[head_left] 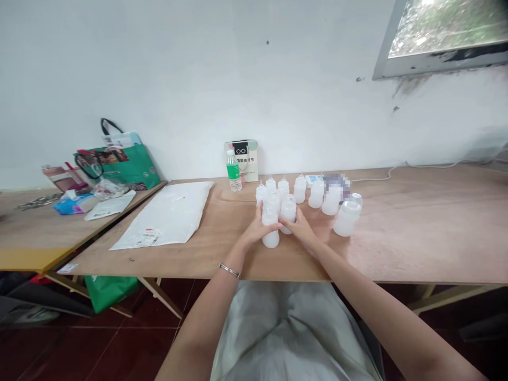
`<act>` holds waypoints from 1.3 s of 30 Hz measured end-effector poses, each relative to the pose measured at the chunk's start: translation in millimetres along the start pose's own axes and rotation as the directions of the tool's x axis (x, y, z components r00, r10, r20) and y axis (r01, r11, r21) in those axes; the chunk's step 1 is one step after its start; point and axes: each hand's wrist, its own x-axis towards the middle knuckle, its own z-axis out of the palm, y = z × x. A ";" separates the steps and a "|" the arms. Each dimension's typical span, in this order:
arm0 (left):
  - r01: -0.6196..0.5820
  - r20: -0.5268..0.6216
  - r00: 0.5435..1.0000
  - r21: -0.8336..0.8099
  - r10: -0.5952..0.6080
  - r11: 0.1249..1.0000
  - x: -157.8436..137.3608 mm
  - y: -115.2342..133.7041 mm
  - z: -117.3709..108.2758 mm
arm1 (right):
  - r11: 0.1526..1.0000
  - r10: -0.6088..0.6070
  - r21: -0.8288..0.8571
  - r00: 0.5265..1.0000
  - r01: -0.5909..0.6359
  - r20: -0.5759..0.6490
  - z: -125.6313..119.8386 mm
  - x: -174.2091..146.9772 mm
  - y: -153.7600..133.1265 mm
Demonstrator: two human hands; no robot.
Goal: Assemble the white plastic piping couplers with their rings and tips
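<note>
Several frosted white baby bottles with clear caps stand in a tight group in front of me on the wooden table [226,222]. My left hand [253,230] is closed around the nearest bottle [271,238], its thumb lying across the front. Just to the right, my right hand [302,227] is wrapped round a second bottle [288,210], with the thumb on its near side. Both bottles are upright and close together. Behind them, more bottles [283,188] are partly hidden. A loose row curves off to the right, from a bottle [300,189] at the back to a larger one [346,219].
A water bottle [234,172] and a paper bag [250,161] stand by the wall. A white plastic mailer [166,211] lies left. Farther left are a green bag [135,165] and a tissue pack [75,203]. A cable [391,172] runs along the back right.
</note>
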 end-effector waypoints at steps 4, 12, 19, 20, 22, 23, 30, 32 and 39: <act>-0.040 0.038 0.998 -0.026 0.041 0.999 6.0 0.5 -0.7 | 0.998 -0.015 0.065 0.998 0.012 0.055 9.7 2.8 1.7; -0.063 -0.004 0.998 -0.017 0.063 0.998 -14.3 -2.5 -30.7 | 0.989 -0.060 0.143 0.992 0.044 0.108 47.7 -7.7 -3.8; -0.004 -0.126 0.992 0.052 0.011 0.999 -21.9 1.2 -92.4 | 0.974 -0.062 0.226 0.986 0.027 0.152 120.0 17.7 -4.3; -0.001 -0.145 0.989 0.059 0.010 0.998 -19.3 -1.2 -99.1 | 0.972 -0.055 0.233 0.988 0.021 0.143 128.4 23.7 -2.6; 0.002 -0.176 0.984 0.071 0.010 0.997 -12.1 -7.9 -109.3 | 0.970 -0.036 0.242 0.992 0.007 0.118 141.7 34.9 1.5; 0.002 -0.189 0.982 0.076 0.012 0.997 -8.3 -11.6 -112.9 | 0.970 -0.028 0.244 0.994 0.002 0.103 146.3 39.6 3.4; -0.092 -0.379 0.916 0.116 0.129 0.989 -4.0 -21.2 -123.3 | 0.975 -0.063 0.213 0.998 0.065 -0.018 129.8 32.9 3.8; -0.170 -0.518 0.824 0.165 0.232 0.971 -13.1 -13.9 -120.0 | 0.978 -0.091 0.183 0.994 0.100 -0.057 109.7 20.7 2.4; -0.357 -0.553 0.668 0.349 0.498 0.866 -21.8 31.9 -39.8 | 0.991 -0.133 -0.019 0.921 0.135 -0.367 40.7 27.0 14.3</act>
